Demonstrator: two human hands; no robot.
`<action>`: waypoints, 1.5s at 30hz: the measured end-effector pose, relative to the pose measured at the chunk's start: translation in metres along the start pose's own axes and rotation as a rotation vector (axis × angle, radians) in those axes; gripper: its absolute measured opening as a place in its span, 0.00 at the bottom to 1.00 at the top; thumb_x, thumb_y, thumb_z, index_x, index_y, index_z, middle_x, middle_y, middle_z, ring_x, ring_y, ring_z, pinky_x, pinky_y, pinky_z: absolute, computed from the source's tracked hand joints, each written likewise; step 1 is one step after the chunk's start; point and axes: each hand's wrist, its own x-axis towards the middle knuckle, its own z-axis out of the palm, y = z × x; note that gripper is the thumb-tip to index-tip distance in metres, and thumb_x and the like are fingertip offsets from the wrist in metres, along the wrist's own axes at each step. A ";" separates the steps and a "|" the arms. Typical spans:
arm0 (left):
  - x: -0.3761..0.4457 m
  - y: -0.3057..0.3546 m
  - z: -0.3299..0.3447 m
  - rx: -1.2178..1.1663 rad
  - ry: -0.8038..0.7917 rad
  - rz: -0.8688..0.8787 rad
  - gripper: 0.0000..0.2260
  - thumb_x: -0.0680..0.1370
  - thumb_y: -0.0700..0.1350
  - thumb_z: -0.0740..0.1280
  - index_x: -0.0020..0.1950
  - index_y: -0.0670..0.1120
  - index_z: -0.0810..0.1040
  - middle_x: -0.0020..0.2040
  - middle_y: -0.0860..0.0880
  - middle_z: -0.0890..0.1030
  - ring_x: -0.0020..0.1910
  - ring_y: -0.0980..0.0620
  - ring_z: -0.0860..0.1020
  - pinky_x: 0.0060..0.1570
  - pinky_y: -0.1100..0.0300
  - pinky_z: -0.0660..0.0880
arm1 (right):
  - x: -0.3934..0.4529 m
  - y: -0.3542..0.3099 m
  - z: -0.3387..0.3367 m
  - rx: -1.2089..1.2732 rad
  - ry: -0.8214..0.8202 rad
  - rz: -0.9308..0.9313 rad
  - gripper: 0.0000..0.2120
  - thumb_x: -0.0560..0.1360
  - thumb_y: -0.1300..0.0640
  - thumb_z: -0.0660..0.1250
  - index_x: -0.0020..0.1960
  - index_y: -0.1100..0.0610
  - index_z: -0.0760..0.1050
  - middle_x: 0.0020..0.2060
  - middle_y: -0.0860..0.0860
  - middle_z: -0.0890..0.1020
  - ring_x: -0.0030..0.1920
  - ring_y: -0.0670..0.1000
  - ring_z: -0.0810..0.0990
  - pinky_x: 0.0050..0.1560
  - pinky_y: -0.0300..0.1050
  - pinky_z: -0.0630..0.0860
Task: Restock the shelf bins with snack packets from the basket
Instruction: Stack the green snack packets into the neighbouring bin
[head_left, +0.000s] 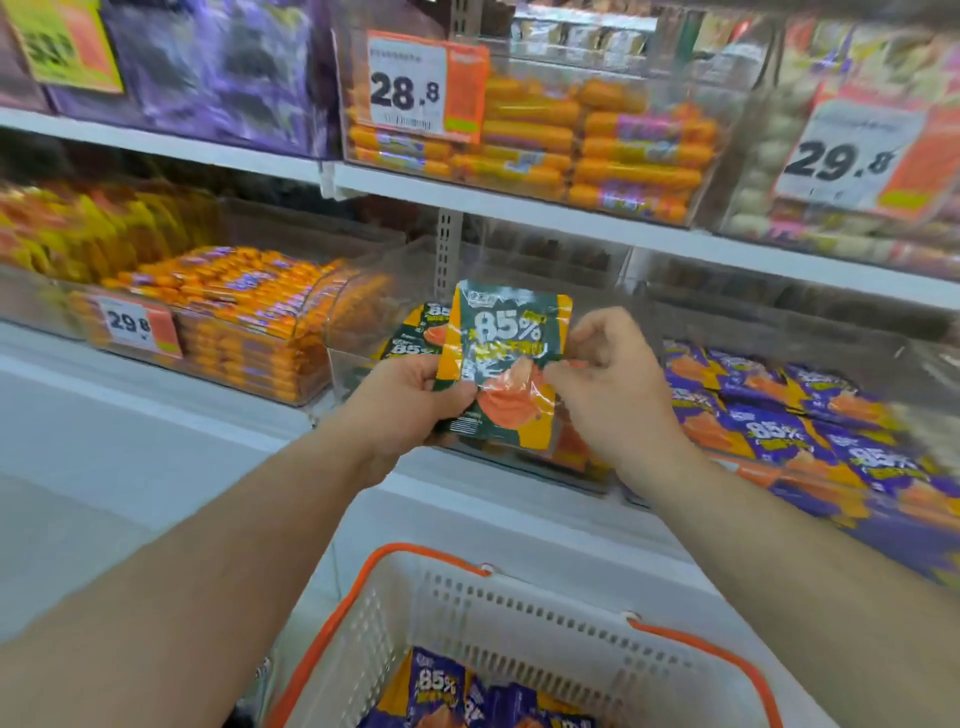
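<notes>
Head camera looks forward and down — near shelf bins (332, 374), basket (519, 613) below.

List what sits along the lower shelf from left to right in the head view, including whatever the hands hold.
Yellow-orange packets → bin of orange sausage sticks → left hand → green 85% packet held by both hands → right hand → purple 85% packets.

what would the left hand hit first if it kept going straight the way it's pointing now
Probably the clear bin just beyond it, which holds more green packets. The left hand, gripping the green 85% packet, points forward and up toward that bin. Depth is unclear, so the gap cannot be judged.
</notes>
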 end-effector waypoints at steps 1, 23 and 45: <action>0.002 0.000 0.003 -0.017 0.023 0.006 0.07 0.80 0.38 0.66 0.47 0.48 0.82 0.42 0.50 0.84 0.38 0.54 0.78 0.33 0.62 0.75 | 0.003 -0.001 0.005 0.020 -0.048 0.036 0.12 0.71 0.63 0.71 0.43 0.51 0.70 0.34 0.51 0.75 0.32 0.49 0.70 0.36 0.44 0.68; 0.009 -0.020 0.016 1.117 0.187 0.146 0.28 0.77 0.50 0.63 0.76 0.58 0.61 0.78 0.57 0.59 0.78 0.52 0.49 0.73 0.45 0.46 | 0.073 0.002 0.004 -1.228 -0.529 0.332 0.08 0.77 0.63 0.63 0.56 0.59 0.75 0.51 0.57 0.79 0.50 0.58 0.80 0.46 0.48 0.78; 0.009 -0.025 0.018 1.142 0.157 0.150 0.30 0.76 0.49 0.65 0.76 0.55 0.59 0.78 0.56 0.58 0.78 0.51 0.47 0.73 0.40 0.49 | 0.078 0.033 0.030 -1.215 -0.879 -0.023 0.15 0.81 0.60 0.53 0.55 0.59 0.78 0.44 0.53 0.78 0.45 0.53 0.74 0.55 0.47 0.74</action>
